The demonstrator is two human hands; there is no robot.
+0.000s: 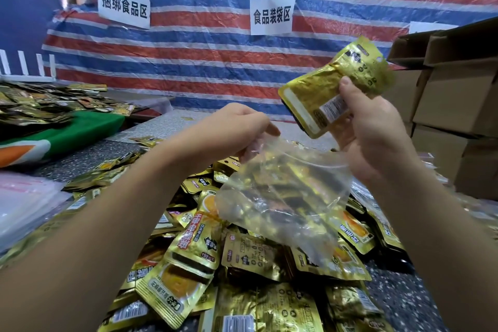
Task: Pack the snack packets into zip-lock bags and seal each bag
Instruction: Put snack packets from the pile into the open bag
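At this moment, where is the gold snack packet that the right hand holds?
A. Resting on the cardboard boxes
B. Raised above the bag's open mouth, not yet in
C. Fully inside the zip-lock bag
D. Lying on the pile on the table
B: the right hand grips the gold snack packet up above the zip-lock bag, whose mouth the left hand pinches open.

The left hand (237, 127) pinches the rim of a clear zip-lock bag (283, 191), which hangs above the heap of gold snack packets (242, 264). Just right of the bag's mouth, the right hand (374, 129) grips a stack of gold packets (331, 89), tilted, its thumb on top. Cardboard boxes (452, 105) stand right of the heap.
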